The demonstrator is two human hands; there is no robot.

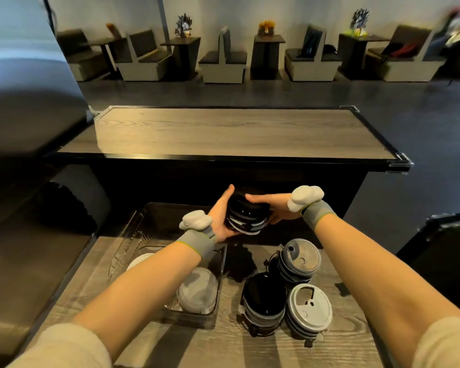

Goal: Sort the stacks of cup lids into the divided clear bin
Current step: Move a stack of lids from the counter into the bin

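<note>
Both hands clamp the held stack (246,216) of black lids. Your left hand (219,219) cups its left and under side, and your right hand (271,205) lays fingers over the top with the thumb below, so your grip is closed on it from two sides. The stack is in the air and tilted, about over the far right corner of the bin (222,264), touching neither bin nor tabletop (223,341); exact overlap can't be told. Main risk: the lids look only loosely nested and fan out at the lower edge, so if either hand eases off before the stack is seated, the bottom ones likely slide out and scatter beyond the bin. Second risk is the wrong section. Pale lids (197,293) sit in the near end and another pale one (141,260) lies left of them. The dividers are hard to read through the clear walls and your left forearm covers part, so check the far section before lowering. Third, the clear rim is easy to misjudge, and catching it with a tilted stack would probably shear lids off, so level it first. Fourth, your right forearm passes beside the grey stack (298,261), black stack (263,298) and white stack (309,306), which stand close together just right of the bin. A dropped elbow could topple them. I can't tell whether the dark patch between bin and grey stack is shadow or more lids.
</note>
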